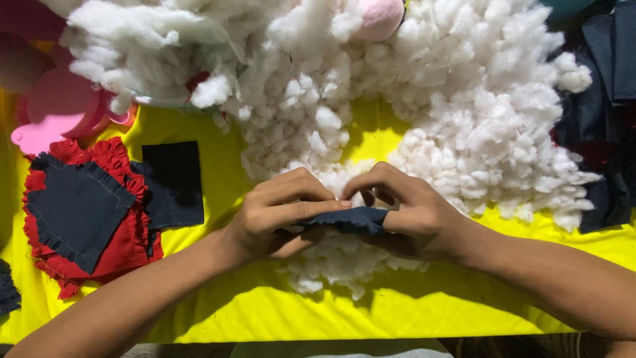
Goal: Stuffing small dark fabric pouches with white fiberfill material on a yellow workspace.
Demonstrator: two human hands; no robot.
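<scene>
My left hand (281, 215) and my right hand (411, 212) meet at the middle of the view, both pinching a small dark navy fabric piece (351, 220) held between them. The fabric sits just above a clump of white cotton stuffing (331, 262) lying on the yellow cloth (371, 311). Fingertips of both hands touch at the fabric's top edge. What is inside the fabric is hidden by my fingers.
A large heap of white stuffing (464, 99) fills the far side. At the left lie a red ruffled cloth (122, 248) with a navy frilled square (76, 212) on it, a navy square (173, 182), and pink shapes (59, 109). Dark fabric (606, 119) is piled at right.
</scene>
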